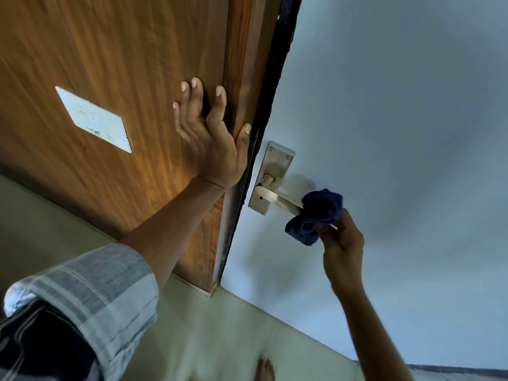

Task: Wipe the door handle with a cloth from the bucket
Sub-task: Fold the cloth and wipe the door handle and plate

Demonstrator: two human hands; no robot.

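A metal lever door handle (pixel 277 198) on a steel backplate (pixel 273 171) sits on the pale blue door face (pixel 384 133). A dark blue cloth (pixel 316 215) is bunched around the outer end of the lever. My right hand (pixel 342 243) pinches the cloth from below, fingers closed on it. My left hand (pixel 210 136) lies flat with fingers spread against the wooden panel (pixel 110 64), its thumb at the door's dark edge (pixel 264 127). The bucket is not in view.
A white rectangular plate (pixel 94 119) is fixed on the wooden panel left of my left hand. Pale floor tiles (pixel 220 339) run along the bottom, and a bare foot (pixel 265 369) shows at the lower edge.
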